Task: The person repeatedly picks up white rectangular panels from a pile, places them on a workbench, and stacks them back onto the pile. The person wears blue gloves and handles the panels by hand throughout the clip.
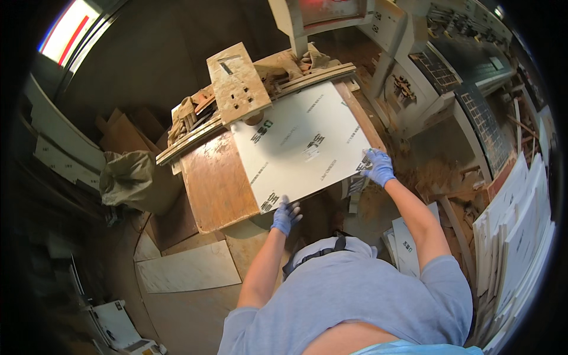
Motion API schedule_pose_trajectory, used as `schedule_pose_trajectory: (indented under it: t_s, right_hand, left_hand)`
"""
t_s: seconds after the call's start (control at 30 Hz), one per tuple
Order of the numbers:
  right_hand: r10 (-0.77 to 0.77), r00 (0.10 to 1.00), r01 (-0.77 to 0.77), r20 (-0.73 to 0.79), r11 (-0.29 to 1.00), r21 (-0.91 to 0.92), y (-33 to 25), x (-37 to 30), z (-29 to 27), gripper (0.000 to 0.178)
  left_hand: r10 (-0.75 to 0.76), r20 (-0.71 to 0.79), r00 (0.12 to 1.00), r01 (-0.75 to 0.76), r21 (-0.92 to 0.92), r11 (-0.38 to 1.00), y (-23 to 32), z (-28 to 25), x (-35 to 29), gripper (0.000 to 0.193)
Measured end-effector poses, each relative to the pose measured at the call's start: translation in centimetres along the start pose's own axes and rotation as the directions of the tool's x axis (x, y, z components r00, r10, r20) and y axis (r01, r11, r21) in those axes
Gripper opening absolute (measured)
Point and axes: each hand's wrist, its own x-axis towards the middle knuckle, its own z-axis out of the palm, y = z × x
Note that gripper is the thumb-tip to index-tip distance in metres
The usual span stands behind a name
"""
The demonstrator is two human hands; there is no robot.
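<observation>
A white panel (296, 155) in printed protective film lies flat on a brown wooden worktable (216, 186). Its far edge runs up to a long wooden fence (316, 78). My left hand (286, 216), in a blue glove with greyish fingertips, is at the panel's near edge close to the left corner, fingers spread. At the near right corner, my right hand (379, 167) in a blue glove holds the panel's edge, its fingers over the top. A wooden board with holes and a slot (239, 86) juts over the panel's far left part, above a round piece partly hidden beneath it.
Left of the table hangs a greenish sack (133, 180). White panels (512, 231) stand stacked at the right; more lie beside my right arm. A pale board (189, 267) lies lower left. Machinery with a dark gridded bed (482, 121) fills the far right. Gloves and scraps lie behind the fence.
</observation>
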Motion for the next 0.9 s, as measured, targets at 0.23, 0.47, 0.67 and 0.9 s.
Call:
schedule_pose_trajectory:
  t_s: [0.23, 0.47, 0.67, 0.9]
  right_hand:
    - [-0.28, 0.96, 0.28, -0.026, 0.96, -0.001, -9.6, -2.9, 4.6, 0.062]
    - [-0.313, 0.948, 0.312, 0.05, 0.95, 0.03, -17.4, -2.7, 7.1, 0.046]
    - [-0.322, 0.944, 0.322, 0.077, 0.947, 0.013, -17.4, -2.4, 7.6, 0.045]
    - [-0.321, 0.94, 0.325, 0.114, 0.945, -0.022, -18.2, -2.4, 7.7, 0.047]
  left_hand:
    - [0.164, -0.305, 0.938, -0.16, 0.038, 0.986, 2.8, -14.0, -0.9, 0.067]
    - [0.128, -0.402, 0.907, -0.096, 0.1, 0.99, 7.4, -22.3, -2.3, 0.067]
    - [0.129, -0.394, 0.91, -0.096, 0.104, 0.99, 7.5, -22.3, -2.6, 0.063]
    - [0.125, -0.43, 0.894, -0.069, 0.145, 0.987, 8.0, -23.0, -2.9, 0.064]
